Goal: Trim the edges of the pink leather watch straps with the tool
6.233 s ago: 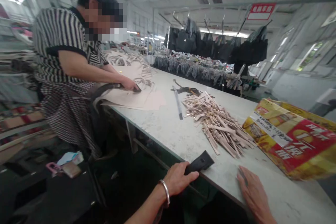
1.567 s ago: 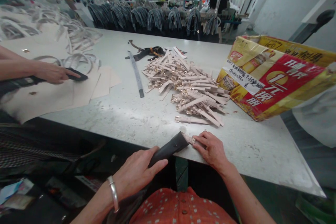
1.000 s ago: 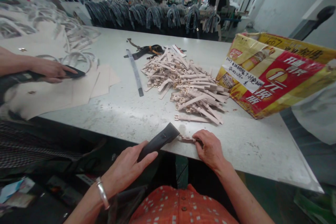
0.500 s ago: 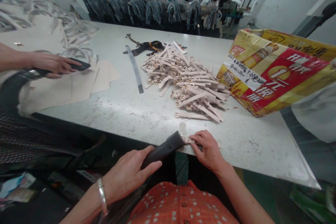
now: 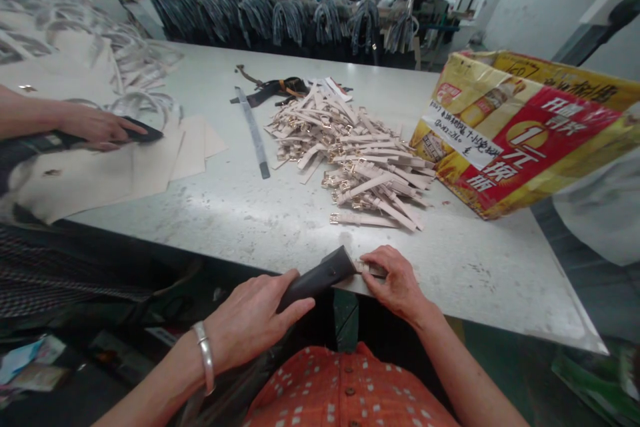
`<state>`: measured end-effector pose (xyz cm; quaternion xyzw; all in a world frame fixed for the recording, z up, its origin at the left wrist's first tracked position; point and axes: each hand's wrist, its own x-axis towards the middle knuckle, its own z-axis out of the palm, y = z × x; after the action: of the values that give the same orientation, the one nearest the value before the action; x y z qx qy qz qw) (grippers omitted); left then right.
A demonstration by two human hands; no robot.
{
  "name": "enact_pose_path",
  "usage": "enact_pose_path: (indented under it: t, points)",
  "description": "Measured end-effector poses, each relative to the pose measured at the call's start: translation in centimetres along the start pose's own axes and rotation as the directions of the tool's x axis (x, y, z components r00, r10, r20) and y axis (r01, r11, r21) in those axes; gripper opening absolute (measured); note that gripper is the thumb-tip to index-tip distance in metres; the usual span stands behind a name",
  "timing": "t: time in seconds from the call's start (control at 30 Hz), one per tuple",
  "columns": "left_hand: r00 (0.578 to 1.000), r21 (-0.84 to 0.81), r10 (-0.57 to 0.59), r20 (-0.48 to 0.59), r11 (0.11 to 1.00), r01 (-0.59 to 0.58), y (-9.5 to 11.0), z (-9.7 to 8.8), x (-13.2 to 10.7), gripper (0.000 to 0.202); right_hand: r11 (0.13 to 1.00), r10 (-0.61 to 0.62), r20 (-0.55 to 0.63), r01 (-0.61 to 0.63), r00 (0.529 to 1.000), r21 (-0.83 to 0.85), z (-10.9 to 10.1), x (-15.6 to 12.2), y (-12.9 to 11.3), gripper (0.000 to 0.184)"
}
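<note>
My left hand (image 5: 250,320) is wrapped round a black vacuum-type nozzle (image 5: 323,277), held slanting up to the right at the table's front edge. Its wide end meets a small beige buckle strap (image 5: 363,267), covering the strap's left end. Thumb and fingers of my right hand (image 5: 397,285) pinch that strap against the tabletop; much of it is hidden under the fingers. Beyond both hands lies a heap of similar beige straps (image 5: 350,140) with gold-coloured buckles. One strap (image 5: 367,220) lies along the heap's near edge.
A yellow and red carton (image 5: 520,140) stands at the right of the white table (image 5: 270,227). A grey strip (image 5: 253,133) and dark straps (image 5: 275,90) lie beyond. At left, a co-worker's hand (image 5: 97,127) holds another black nozzle (image 5: 145,133) over beige panels (image 5: 100,180).
My left hand and the nozzle have shifted slightly right, towards my right hand, hiding more of the strap. The co-worker's hand and nozzle have moved a little left.
</note>
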<state>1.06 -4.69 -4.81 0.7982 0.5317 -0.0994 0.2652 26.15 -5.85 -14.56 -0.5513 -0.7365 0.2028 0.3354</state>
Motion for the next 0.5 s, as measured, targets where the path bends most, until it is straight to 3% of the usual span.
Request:
enact_pose_path:
  t: [0.23,0.37,0.5]
  points:
    - [0.998,-0.027,0.047,0.029,0.999,-0.046,1.0,-1.1,1.5,0.047,0.996,0.051,-0.011,-0.050,0.999,0.069,-0.1,-0.1,0.2,0.045]
    - [0.997,-0.002,0.070,0.017,0.998,-0.070,2.2,-1.1,2.1,0.046,0.992,0.069,-0.008,-0.068,0.998,0.109,-0.2,-0.2,0.4,0.048]
    - [0.997,0.069,0.062,0.038,0.995,-0.065,2.0,-1.8,1.7,0.048,0.988,0.073,0.028,-0.076,0.997,0.137,-0.4,-0.3,0.6,0.047]
